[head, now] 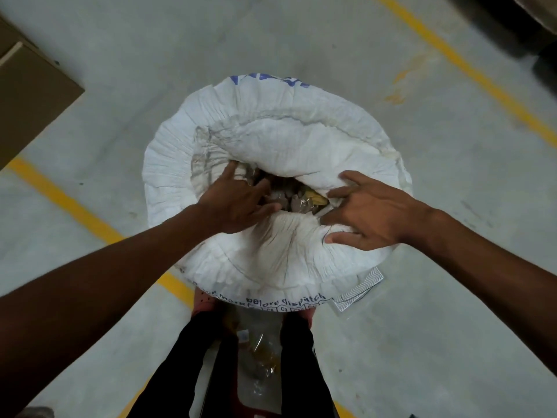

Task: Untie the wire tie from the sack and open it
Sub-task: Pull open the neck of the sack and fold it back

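Sack mouth partly open, no wire tie visible

Left hand at 9 o'clock and right hand at 3 o'clock press with spread fingers on the white woven sack rim, gripping nothing; the opening lies between them.

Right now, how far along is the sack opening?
Done: no wire tie shows on the white woven plastic sack; its mouth gapes, showing brown and yellow contents.
In hand: the left hand and the right hand press on the gathered rim at either side.
Left: widening the small opening.
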{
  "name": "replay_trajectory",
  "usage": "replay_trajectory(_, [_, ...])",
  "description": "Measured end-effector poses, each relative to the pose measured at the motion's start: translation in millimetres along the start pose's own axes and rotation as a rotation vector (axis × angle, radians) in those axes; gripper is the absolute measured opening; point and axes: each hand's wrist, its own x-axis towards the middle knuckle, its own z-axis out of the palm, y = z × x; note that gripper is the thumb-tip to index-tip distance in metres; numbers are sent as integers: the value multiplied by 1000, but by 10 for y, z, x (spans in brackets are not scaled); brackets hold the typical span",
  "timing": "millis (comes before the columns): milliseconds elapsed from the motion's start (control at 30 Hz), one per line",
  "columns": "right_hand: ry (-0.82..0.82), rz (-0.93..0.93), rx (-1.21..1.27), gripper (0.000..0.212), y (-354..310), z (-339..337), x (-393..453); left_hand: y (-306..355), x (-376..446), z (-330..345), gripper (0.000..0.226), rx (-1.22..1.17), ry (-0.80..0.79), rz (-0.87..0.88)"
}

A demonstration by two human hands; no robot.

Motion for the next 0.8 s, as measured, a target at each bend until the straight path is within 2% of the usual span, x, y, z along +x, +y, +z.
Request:
replay_trajectory(67, [18, 6, -13, 67, 15, -13, -23, -33, -63, -111, 90, 6, 11, -44])
replay_trajectory(133, [25, 16, -13, 70, 46, -42, -35, -64, -105, -281, 112, 9, -74, -144])
replay_trajectory(233, [34, 48, 14, 68, 113, -108, -66, -77, -158, -558, 121, 12, -202, -246])
replay_trajectory(367, [33, 38, 37, 66, 225, -210, -114, -203, -202, -899, 141, 79, -352, -249])
replay_trajectory(467, [-78, 52, 10, 74, 210, -227, -109, -331, -272, -982, 155, 116, -400, -232])
replay_trajectory(533, [-115, 26, 17, 79, 132, -211, -64, -343, -289, -983, 154, 105, -390, -223])
replay_trajectory(667, [-64, -90, -43, 74, -68, -200, 106, -368, -260, -890, 141, 133, -256, -179])
replay_trajectory(733, [-57, -119, -45, 69, -136, -150, 208, -396, -257, -803, 120, 159, -96, -84])
replay_trajectory(800, [-68, -127, -47, 65, -199, -78, 316, -362, -245, -753, 83, 98, 118, 28])
